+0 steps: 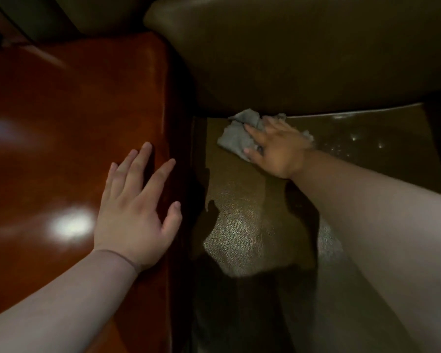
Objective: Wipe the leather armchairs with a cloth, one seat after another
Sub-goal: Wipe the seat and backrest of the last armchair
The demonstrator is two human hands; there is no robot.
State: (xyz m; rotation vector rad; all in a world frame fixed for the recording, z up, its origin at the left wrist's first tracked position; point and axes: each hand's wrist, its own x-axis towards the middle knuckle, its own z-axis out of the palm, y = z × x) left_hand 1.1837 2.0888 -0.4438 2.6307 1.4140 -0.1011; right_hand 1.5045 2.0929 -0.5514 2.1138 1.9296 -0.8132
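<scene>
Head view, looking down into a leather armchair. The seat cushion (242, 225) is dark olive-brown leather with a fine pebbled grain, visible where a patch of light falls across its middle; elsewhere it lies in shadow. Toward the rear right, small bright specks and streaks on the surface catch the light. The backrest (303, 52) is a smooth, rounded pad of the same dark leather, bulging forward over the rear edge of the seat.

The cloth (236, 137) is grey, soft and nappy, crumpled into an irregular wad with folded corners. It lies on the rear part of the seat, just in front of the seam where seat meets backrest. Its long axis runs roughly from the upper right down to the lower left.

The right hand (278, 149) presses down on the cloth, fingers extended toward the left across it and thumb along its near edge; the fingers appear motion-blurred. How firmly they grip cannot be told.

The left hand (135, 212) rests flat, fingers straight and spread, holding nothing, on the armrest (69, 123), a broad, glossy reddish-brown surface with soft white highlights.
</scene>
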